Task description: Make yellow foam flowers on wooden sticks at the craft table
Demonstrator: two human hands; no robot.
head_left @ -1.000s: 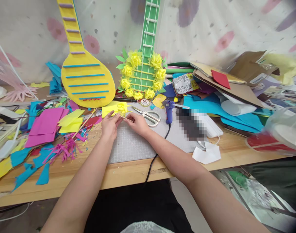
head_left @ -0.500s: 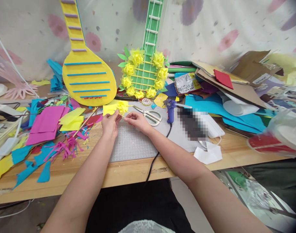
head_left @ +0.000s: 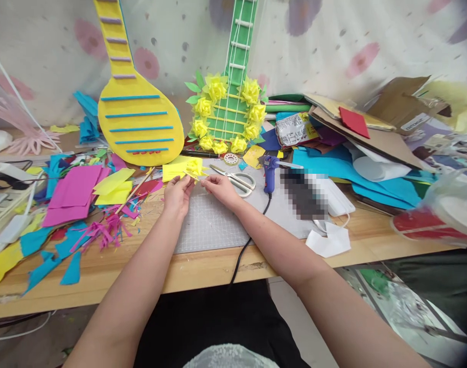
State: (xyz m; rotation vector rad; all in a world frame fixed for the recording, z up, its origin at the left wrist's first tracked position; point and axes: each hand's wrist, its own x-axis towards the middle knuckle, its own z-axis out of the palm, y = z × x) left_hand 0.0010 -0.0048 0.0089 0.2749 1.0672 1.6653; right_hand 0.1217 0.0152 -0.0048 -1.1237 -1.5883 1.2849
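My left hand point(head_left: 177, 196) is closed, thumb and fingers pinched on a thin pale stick point(head_left: 191, 176) above the grey cutting mat. My right hand point(head_left: 220, 190) is closed as well, its fingertips pinching at the stick's right end. Just behind the fingers lies a bunch of cut yellow paper petals point(head_left: 194, 166), on or against a yellow paper sheet point(head_left: 172, 171). White-handled scissors point(head_left: 241, 183) rest right beside my right hand. The exact grip of my left fingertips is partly hidden by the hand.
A blue glue gun point(head_left: 270, 176) with a black cord stands right of the scissors. Behind are a yellow paper lute point(head_left: 141, 120) and a green instrument point(head_left: 237, 76) with yellow flowers. Paper scraps point(head_left: 72, 194) cover the left; cardboard and blue sheets point(head_left: 387, 189) pile up right.
Both hands have shifted slightly to the right. The thin stick between them now shows more of its length. The other things on the table stay in place.
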